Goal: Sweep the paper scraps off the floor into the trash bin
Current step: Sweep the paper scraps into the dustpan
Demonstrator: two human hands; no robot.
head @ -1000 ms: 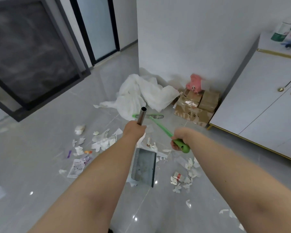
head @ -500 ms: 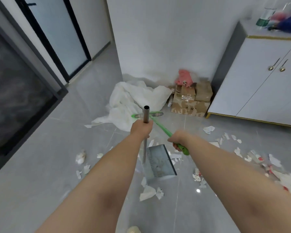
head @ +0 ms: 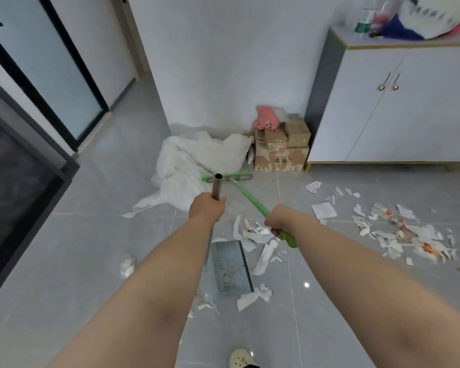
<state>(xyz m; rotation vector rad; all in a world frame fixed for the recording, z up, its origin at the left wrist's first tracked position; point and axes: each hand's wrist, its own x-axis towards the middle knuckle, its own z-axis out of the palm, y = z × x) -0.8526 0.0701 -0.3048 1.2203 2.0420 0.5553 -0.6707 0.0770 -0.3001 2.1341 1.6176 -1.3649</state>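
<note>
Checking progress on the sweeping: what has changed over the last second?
The view swung right, so a large scatter of scraps by the cabinet came into sight. The dustpan twisted slightly. Same as before: the left hand grips the metal dustpan handle, the right hand grips the green broom handle, and the broom head lies by the white sheet.

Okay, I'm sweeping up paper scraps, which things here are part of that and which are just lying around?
For the job: paper scraps; dustpan, its metal handle gripped by the left hand; green broom, gripped by the right hand. No trash bin in view.
Just lying about: white sheet; cardboard boxes; pink plush toy; white cabinet.
</note>
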